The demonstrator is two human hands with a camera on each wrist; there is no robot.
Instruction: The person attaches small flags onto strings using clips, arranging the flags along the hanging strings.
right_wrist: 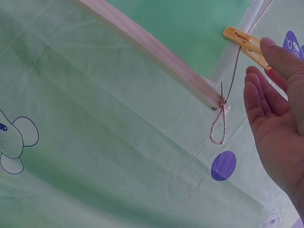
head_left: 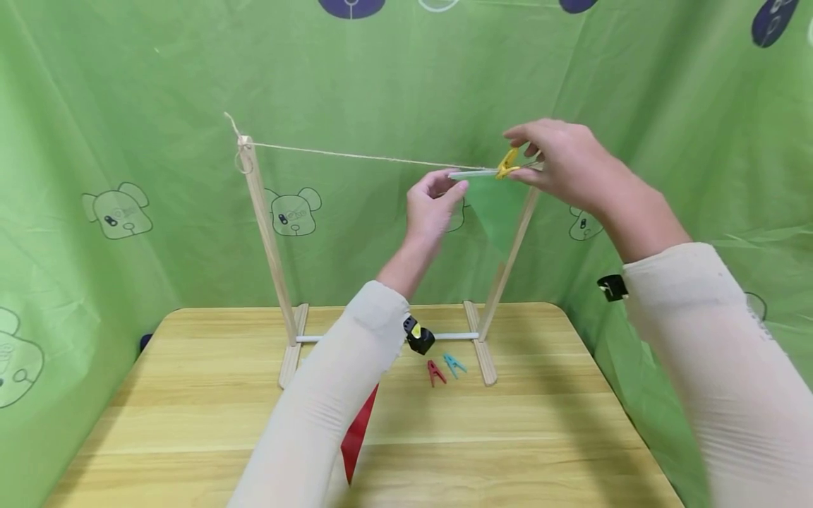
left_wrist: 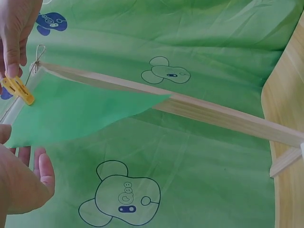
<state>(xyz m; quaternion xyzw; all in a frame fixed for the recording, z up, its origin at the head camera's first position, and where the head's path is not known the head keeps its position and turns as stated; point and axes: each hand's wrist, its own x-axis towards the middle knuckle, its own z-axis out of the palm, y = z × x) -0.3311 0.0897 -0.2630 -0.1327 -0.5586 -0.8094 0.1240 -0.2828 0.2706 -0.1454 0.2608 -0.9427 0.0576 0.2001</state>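
A green triangular pennant with a white top edge hangs at the twine, near the right wooden post. My left hand pinches the left end of that white edge between thumb and fingers. At the other end, my right hand pinches the handles of a yellow clothespin between thumb and fingertips. In the right wrist view the jaws of the clothespin lie over the white edge and the twine. The pennant points down along the post.
The twine is tied to the left post too. A white rod joins the stand's feet on the wooden table. A red clothespin and a blue clothespin lie there. A red pennant is partly hidden by my left sleeve.
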